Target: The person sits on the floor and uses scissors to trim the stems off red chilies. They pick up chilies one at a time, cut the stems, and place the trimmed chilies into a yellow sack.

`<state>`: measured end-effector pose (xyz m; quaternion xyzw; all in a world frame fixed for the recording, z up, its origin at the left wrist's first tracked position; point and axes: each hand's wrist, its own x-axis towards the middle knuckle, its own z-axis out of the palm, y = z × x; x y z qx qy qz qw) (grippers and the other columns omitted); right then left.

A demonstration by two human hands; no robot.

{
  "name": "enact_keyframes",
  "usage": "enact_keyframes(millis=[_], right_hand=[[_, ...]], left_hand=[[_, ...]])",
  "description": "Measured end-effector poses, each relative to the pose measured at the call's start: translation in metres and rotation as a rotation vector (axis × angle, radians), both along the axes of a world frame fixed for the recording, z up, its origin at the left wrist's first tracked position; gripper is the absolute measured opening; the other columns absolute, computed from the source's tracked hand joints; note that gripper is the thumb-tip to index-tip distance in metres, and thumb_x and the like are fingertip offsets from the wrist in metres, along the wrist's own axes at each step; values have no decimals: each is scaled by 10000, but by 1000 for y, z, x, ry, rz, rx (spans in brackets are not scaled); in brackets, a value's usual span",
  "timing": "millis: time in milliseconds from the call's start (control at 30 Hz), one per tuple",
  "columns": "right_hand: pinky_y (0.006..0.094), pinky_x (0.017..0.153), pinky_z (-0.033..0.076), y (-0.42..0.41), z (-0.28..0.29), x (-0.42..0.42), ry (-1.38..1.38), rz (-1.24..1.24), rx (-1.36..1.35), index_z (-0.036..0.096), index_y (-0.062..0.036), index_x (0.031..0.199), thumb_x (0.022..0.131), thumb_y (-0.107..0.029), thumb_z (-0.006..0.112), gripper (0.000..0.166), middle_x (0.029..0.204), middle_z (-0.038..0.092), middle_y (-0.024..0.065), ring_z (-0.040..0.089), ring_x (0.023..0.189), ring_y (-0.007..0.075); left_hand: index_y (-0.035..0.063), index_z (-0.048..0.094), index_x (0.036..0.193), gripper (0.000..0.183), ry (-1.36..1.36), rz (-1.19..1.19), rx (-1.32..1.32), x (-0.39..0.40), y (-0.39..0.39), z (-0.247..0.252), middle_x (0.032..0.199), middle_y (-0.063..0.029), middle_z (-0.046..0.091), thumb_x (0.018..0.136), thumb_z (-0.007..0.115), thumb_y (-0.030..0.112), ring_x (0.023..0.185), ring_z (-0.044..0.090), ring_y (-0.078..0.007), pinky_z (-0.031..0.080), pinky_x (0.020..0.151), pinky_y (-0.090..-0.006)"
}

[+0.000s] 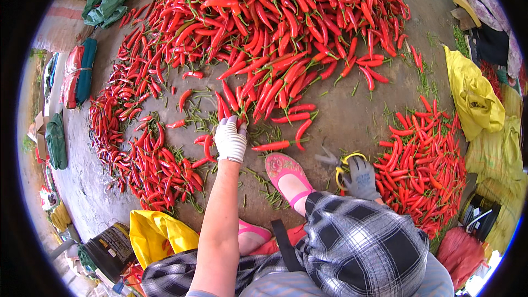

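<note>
My left hand (231, 140), in a white striped glove, pinches red chili peppers (220, 105) by their green stem ends at the near edge of a large chili heap (272, 20). Low on the right, my right hand (362, 177) wears a grey glove and has its fingers in the yellow handles of scissors (336, 161), whose blades point left and look blurred. Several loose chilies and one long chili (272, 146) lie between my hands. Cut green stems (198, 111) are scattered around my left hand.
Smaller chili piles lie at left (161, 169) and right (420, 165). My pink shoe (288, 177) is between my hands. A yellow sack (474, 95) lies at right; a black bucket (109, 249) and a yellow bag (161, 235) stand at lower left.
</note>
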<state>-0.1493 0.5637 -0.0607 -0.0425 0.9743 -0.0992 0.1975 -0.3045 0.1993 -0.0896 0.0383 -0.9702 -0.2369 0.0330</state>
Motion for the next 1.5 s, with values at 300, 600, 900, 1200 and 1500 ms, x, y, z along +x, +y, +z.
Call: enact_keyframes(millis=[300,600,900,1200,1500], right_hand=[[470,817,426,-37,1,-27,26,173,76,360,-211,1435,744,-286,714,779,1072,542,131,555,938,317],[453,833,484,-33,28,-42,-369,-110,-102,414,-144,1402,724,-285,701,751,1097,601,220,608,988,360],[412,940,463,-46,42,-51,-225,-18,-756,544,-62,1273,771,-249,726,566,1190,597,185,581,1090,360],[406,855,489,-56,39,-70,-247,102,-791,594,-61,1205,740,-365,771,583,1073,640,192,623,983,354],[364,797,508,-46,25,-50,-206,-237,-684,599,-47,1216,734,-322,797,589,1028,666,169,660,904,301]], left_hand=[[115,609,1103,389,57,-333,103,59,49,18,1075,-123,607,724,696,97,873,603,-338,506,742,-427],[155,630,1111,399,-142,-597,-280,13,73,6,926,-61,616,731,698,259,888,582,-273,478,705,-409],[22,593,1091,229,-853,-15,1157,52,40,52,918,-28,637,917,623,168,830,569,-75,481,759,-241],[10,637,1071,293,-1100,-297,1118,51,40,61,894,-33,671,903,641,250,814,606,-114,495,786,-281],[76,585,1149,486,-356,-601,112,10,101,28,1055,-170,605,700,741,180,949,594,-368,488,814,-442]])
